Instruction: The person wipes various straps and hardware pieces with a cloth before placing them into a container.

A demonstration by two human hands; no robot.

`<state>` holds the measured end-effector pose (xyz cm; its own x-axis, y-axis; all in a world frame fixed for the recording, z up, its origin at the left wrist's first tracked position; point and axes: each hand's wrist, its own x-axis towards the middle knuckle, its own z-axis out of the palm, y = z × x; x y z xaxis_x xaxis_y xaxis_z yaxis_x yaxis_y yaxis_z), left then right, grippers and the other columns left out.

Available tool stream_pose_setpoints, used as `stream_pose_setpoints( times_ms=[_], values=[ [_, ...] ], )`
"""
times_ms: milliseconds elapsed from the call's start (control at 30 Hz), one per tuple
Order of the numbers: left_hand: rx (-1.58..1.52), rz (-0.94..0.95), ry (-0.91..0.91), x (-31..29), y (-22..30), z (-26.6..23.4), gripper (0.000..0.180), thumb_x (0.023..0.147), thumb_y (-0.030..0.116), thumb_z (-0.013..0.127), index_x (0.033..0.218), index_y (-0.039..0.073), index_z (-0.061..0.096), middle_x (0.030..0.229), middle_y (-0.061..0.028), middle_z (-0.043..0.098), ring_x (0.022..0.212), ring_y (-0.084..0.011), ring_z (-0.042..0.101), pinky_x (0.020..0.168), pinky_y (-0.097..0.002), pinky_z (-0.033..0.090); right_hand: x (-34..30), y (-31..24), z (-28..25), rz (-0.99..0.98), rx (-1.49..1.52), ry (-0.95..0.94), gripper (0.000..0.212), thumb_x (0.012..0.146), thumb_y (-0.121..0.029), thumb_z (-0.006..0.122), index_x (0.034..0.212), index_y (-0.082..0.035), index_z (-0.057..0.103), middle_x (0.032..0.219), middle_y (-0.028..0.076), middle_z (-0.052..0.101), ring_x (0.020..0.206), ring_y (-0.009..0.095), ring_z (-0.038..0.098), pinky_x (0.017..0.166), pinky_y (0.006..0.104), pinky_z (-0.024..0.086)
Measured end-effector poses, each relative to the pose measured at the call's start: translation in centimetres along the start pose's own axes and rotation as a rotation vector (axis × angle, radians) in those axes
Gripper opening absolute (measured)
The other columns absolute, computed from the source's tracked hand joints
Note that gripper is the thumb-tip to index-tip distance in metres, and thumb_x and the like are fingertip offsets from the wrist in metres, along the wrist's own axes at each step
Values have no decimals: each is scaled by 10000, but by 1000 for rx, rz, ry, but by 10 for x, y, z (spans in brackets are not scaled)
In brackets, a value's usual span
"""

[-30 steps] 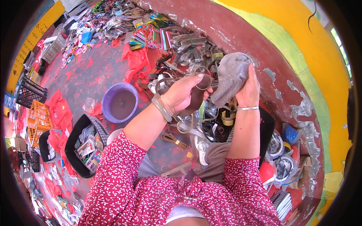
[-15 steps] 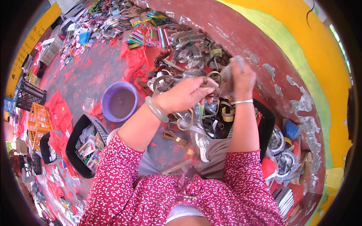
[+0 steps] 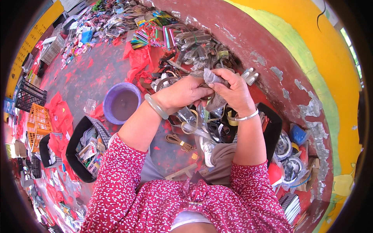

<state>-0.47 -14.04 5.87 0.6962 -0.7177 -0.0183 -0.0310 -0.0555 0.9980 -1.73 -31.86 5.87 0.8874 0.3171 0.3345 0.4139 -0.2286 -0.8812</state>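
Saw dark characters [image 3: 37, 30] in lines on the yellow wall [image 3: 53, 14] at the upper left, too small and bent to read. Noticed printing on packets [image 3: 91, 151] in the black bin [image 3: 72, 158], likewise too tiny. Could read nothing with certainty.

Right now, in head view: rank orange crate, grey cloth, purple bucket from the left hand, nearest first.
From the left hand:
1. Grey cloth, just right, pinched by the right hand.
2. Purple bucket, on the floor, left.
3. Orange crate, far left, beyond the bucket.
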Motion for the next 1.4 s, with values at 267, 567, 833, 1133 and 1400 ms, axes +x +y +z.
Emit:
stream_pose_setpoints(
  times_ms=[267,567,833,1133,1400],
  values=[
    [-351,128,63,6,-22,7,237,905,242,475,947,15,529,744,-19,558,628,-74,505,554,-214,417,2,6,3,51,297,151,220,805,-15,572,1021,-5,535,892,6,568,820,54,499,746,212,422],
    [-431,137,143,4,-12,8,285,915,284,439,790,43,528,651,-9,527,553,-60,449,501,-202,372,-4,8,-1,142,655,163,286,801,-14,584,1079,14,524,955,23,585,865,87,531,792,226,427],
    [6,-98,-42,5,-19,9,124,882,120,493,914,8,538,691,17,518,558,-57,443,531,-203,402,-6,-1,-16,142,156,-147,248,736,-33,593,974,14,539,816,6,561,765,64,492,693,233,429],
    [86,51,57,9,-34,11,164,877,190,499,862,34,547,637,-29,515,589,-84,479,549,-235,406,-2,6,5,-93,-275,34,199,756,-27,551,953,-35,524,757,165,554,690,306,558,622,309,435],
    [-206,162,228,11,-19,19,231,907,220,453,764,46,507,607,15,478,532,-48,403,481,-188,331,4,13,8,3,57,299,180,808,-49,553,982,-5,532,820,27,566,760,67,477,697,214,414]
  ],
)
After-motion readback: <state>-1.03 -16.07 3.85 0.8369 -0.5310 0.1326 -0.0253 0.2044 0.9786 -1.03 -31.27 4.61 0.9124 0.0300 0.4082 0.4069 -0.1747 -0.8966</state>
